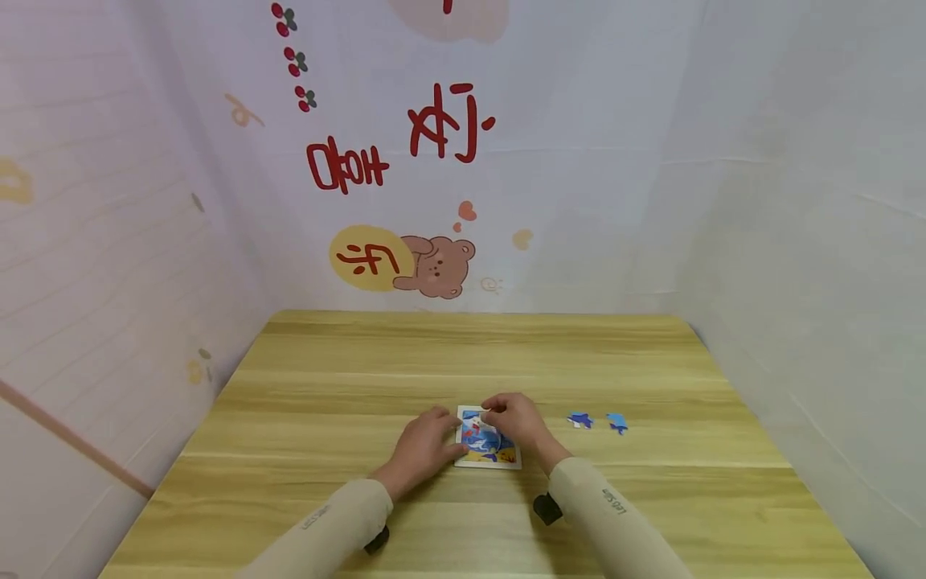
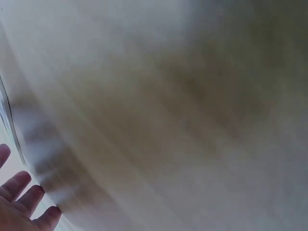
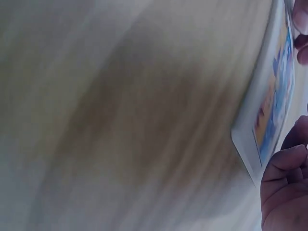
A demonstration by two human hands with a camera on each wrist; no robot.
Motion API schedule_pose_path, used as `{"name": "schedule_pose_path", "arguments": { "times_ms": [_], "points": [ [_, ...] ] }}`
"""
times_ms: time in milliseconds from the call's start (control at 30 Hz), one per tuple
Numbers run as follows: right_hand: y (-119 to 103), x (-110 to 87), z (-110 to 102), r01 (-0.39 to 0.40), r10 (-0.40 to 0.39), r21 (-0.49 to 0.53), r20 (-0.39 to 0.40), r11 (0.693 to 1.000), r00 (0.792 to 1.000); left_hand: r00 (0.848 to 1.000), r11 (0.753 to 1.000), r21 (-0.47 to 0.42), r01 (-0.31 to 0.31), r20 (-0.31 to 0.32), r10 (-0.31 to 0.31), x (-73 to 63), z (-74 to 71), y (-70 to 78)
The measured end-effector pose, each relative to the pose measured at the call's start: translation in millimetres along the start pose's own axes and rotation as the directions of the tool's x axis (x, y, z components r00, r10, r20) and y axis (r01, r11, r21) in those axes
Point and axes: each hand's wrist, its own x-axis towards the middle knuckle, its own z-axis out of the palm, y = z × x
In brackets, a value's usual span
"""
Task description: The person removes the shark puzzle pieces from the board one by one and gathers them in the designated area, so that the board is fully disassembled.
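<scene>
Just left of the puzzle board point(image 1: 492, 466): left hand point(image 1: 422, 450), fingers and thumb spread along its left edge, thumb tip over the white border. Left grip wide, nothing pinched. Left wrist view only catches the fingertips, low in the corner.

Behind the board, a bit left: printed bear point(image 1: 444, 269) on the white backdrop point(image 1: 579, 201), red characters above it.

Board itself lies flat on the desk point(image 1: 723, 450), between the two hands: white border, mostly blue picture, yellow strip along the near side.

Over the board's far right part: right hand point(image 1: 519, 418), fingers bent, thumb and index brought close together. Right grip narrow; can't tell if a piece sits between the tips, too small in head view, and right wrist view doesn't settle it.

Right of the board, clear of the hand: blue-and-white piece point(image 1: 579, 420) flat on the desk. Further right of the board, near that one: light-blue piece point(image 1: 617, 423), also flat, not touching it.
</scene>
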Motion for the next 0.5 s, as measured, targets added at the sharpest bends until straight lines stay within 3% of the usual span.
{"name": "schedule_pose_path", "arguments": {
  "times_ms": [200, 500],
  "points": [
    [2.6, -0.4, 8.7, 0.035, -0.035, -0.011, 0.009, 0.999, 0.999, 0.995, 0.993, 0.081, -0.084, -0.046, 0.088, -3.0, 6.1, -0.2],
    [5.7, 0.4, 12.0, 0.061, -0.061, -0.094, 0.006, 0.994, 0.998, 0.994, 0.99, 0.104, -0.096, -0.035, 0.1, -3.8, 8.8, -1.7]
  ]
}}
